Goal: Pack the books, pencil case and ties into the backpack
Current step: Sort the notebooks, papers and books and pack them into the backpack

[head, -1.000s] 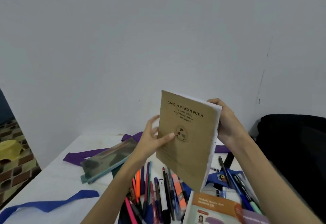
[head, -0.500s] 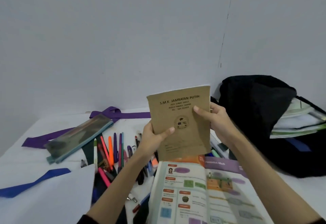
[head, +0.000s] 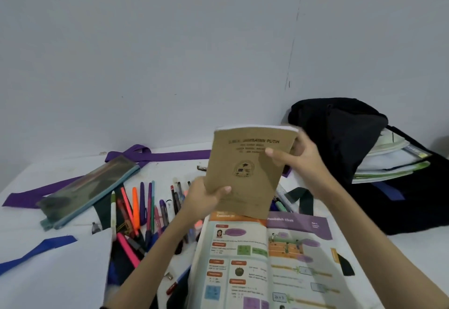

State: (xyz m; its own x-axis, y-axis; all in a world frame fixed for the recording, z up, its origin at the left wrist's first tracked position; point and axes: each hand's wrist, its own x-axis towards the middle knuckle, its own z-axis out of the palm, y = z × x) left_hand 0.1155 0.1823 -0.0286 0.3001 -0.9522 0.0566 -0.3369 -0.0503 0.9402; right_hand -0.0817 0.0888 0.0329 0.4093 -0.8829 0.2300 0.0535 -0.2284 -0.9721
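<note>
I hold a brown exercise book (head: pixel 245 162) upright above the table. My left hand (head: pixel 206 195) grips its lower left corner, thumb on the cover. My right hand (head: pixel 298 160) grips its upper right edge. To the right lies the black backpack (head: pixel 345 136), its mouth open with several books (head: pixel 388 165) inside. An open textbook (head: pixel 262 260) lies flat below the brown book. A clear pencil case (head: pixel 87 189) with a blue zip lies at the left. A purple tie (head: pixel 160 156) runs along the back of the table, and a blue tie (head: pixel 36 250) lies at the front left.
Several loose pens and markers (head: pixel 143 209) are scattered between the pencil case and the open textbook. A white sheet (head: pixel 60 272) covers the front left. The white table (head: pixel 413 255) butts against a plain wall behind.
The view has swung right and down, bringing the backpack and open textbook into sight. The brown book has turned from tilted to facing me, and moved slightly toward the backpack.
</note>
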